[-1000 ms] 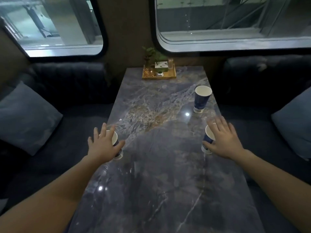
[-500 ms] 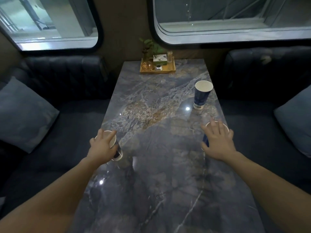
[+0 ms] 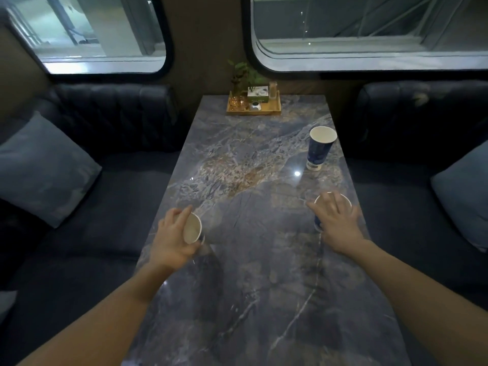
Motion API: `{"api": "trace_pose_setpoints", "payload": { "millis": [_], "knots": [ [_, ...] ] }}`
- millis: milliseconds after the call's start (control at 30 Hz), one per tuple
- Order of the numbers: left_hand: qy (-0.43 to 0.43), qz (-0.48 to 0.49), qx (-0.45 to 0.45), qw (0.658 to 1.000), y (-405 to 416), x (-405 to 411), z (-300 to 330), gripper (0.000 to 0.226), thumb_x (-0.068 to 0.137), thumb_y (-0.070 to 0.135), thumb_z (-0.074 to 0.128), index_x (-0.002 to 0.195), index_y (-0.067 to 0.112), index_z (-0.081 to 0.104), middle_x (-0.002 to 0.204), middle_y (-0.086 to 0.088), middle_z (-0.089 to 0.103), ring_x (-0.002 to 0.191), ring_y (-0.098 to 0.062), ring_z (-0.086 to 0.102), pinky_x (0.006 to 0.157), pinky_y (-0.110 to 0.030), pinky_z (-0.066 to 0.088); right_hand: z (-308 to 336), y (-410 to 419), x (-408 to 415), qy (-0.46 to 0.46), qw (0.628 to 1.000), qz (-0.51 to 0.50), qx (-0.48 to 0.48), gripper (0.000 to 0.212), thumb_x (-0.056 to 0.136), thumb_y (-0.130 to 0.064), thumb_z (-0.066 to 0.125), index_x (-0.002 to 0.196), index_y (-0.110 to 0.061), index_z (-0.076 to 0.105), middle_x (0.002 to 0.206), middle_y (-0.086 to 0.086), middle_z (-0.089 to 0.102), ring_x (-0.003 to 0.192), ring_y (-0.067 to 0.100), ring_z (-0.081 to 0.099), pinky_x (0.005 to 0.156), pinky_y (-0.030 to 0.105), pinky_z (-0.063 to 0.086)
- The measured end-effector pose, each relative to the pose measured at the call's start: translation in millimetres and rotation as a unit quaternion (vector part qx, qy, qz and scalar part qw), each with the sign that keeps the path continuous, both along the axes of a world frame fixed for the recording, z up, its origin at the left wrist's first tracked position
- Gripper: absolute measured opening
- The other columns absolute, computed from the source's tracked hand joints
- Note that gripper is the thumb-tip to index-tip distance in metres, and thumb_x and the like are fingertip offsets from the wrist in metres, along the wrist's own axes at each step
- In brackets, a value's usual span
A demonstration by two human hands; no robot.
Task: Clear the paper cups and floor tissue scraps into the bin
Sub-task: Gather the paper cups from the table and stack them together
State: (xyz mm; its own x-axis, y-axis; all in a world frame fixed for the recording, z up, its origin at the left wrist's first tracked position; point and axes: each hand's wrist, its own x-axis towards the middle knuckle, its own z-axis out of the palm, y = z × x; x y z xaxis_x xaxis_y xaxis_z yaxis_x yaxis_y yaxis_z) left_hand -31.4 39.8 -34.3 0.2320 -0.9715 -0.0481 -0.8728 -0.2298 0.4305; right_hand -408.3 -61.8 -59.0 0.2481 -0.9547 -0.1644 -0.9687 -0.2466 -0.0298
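Three blue paper cups with white insides are on the grey marble table [image 3: 253, 286]. My left hand [image 3: 171, 241] grips the left cup [image 3: 192, 229] near the table's left edge and holds it tilted, its mouth facing right. My right hand [image 3: 338, 225] lies over the top of the right cup [image 3: 346, 200] by the right edge, fingers curled around its rim. A third cup [image 3: 320, 149] stands upright and untouched farther back on the right. No bin and no tissue scraps are in view.
A wooden tray [image 3: 253, 110] with a small plant and small items sits at the table's far end under the windows. Dark sofas flank the table, each with a grey-blue cushion [image 3: 45, 167], [image 3: 464, 196].
My left hand has closed on the left cup and tipped it from upright to tilted. My right hand has settled down over the right cup's rim.
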Motion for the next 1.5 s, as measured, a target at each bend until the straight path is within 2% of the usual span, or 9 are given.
{"api": "trace_pose_setpoints", "payload": {
  "millis": [167,300,467,567,700,833,1133,1267,1500],
  "knots": [
    [0.106,0.035,-0.056,0.992,40,-23,8,0.099,0.060,0.040,0.088,0.142,0.012,0.041,0.134,-0.003,0.046,0.120,-0.018,0.047,0.100,-0.026,0.034,-2,33,-9,-0.093,0.993,-0.035,-0.067,0.081,0.077,-0.003,0.065,0.138,-0.045,0.033,0.155,0.004,0.010,0.143,0.033,0.003,0.107,0.060,0.020],
    [0.157,0.068,-0.066,0.983,67,-34,-1,0.097,0.046,0.052,0.078,0.132,0.013,0.053,0.128,-0.006,0.057,0.117,-0.025,0.054,0.097,-0.030,0.039,4,60,-10,-0.174,0.978,-0.084,-0.079,0.069,0.079,-0.011,0.069,0.136,-0.035,0.040,0.154,0.005,0.020,0.143,0.031,0.011,0.110,0.056,0.025],
    [0.227,0.136,-0.079,0.961,95,-50,-7,0.073,0.059,0.038,0.090,0.121,0.019,0.059,0.120,0.002,0.058,0.106,-0.015,0.054,0.088,-0.026,0.038,1,105,8,-0.349,0.918,-0.139,-0.126,0.074,0.071,-0.013,0.079,0.135,-0.028,0.043,0.143,0.004,0.031,0.133,0.029,0.027,0.108,0.056,0.035],
    [0.271,0.158,-0.097,0.945,113,-54,-12,0.056,0.065,0.029,0.090,0.107,0.043,0.056,0.117,0.007,0.059,0.102,-0.009,0.058,0.086,-0.023,0.042,-2,140,25,-0.407,0.890,-0.178,-0.100,0.077,0.071,-0.017,0.082,0.136,-0.027,0.043,0.143,0.003,0.033,0.132,0.027,0.031,0.109,0.049,0.035],
    [0.293,0.172,-0.078,0.937,131,-60,-16,0.065,0.058,0.034,0.092,0.112,0.040,0.056,0.121,0.005,0.057,0.103,-0.008,0.058,0.091,-0.031,0.050,-1,175,40,-0.505,0.843,-0.180,-0.056,0.074,0.073,-0.015,0.081,0.134,-0.031,0.042,0.132,-0.017,0.027,0.131,0.025,0.037,0.108,0.047,0.041],
    [0.298,0.182,-0.083,0.933,141,-66,-13,0.093,0.043,0.043,0.092,0.124,0.025,0.050,0.121,0.005,0.058,0.108,-0.016,0.059,0.092,-0.035,0.052,17,192,51,-0.531,0.822,-0.203,-0.028,0.074,0.074,-0.014,0.080,0.137,-0.025,0.042,0.138,-0.007,0.032,0.132,0.020,0.038,0.111,0.043,0.037],
    [0.278,0.176,-0.079,0.941,169,-68,8,0.105,0.044,0.042,0.096,0.134,0.040,0.040,0.121,0.021,0.053,0.110,-0.010,0.054,0.092,-0.032,0.045,58,226,54,-0.610,0.773,-0.170,0.032,0.065,0.079,-0.023,0.075,0.129,-0.048,0.041,0.139,-0.003,0.048,0.122,0.019,0.055,0.094,0.042,0.056],
    [0.279,0.144,-0.056,0.948,184,-66,19,0.106,0.042,0.048,0.094,0.131,0.046,0.038,0.114,0.040,0.047,0.103,0.006,0.053,0.089,-0.031,0.046,71,242,54,-0.635,0.755,-0.161,0.030,0.065,0.081,-0.016,0.073,0.135,-0.033,0.043,0.125,-0.012,0.056,0.107,-0.007,0.060,0.074,0.016,0.058],
    [0.295,0.116,-0.005,0.948,211,-73,24,0.086,0.041,0.039,0.097,0.111,0.040,0.048,0.106,0.016,0.064,0.094,0.001,0.064,0.066,-0.013,0.050,79,266,61,-0.639,0.757,-0.120,0.060,0.072,0.068,-0.033,0.072,0.135,-0.027,0.046,0.115,-0.030,0.058,0.108,-0.001,0.061,0.082,0.021,0.058]
  ]
}}
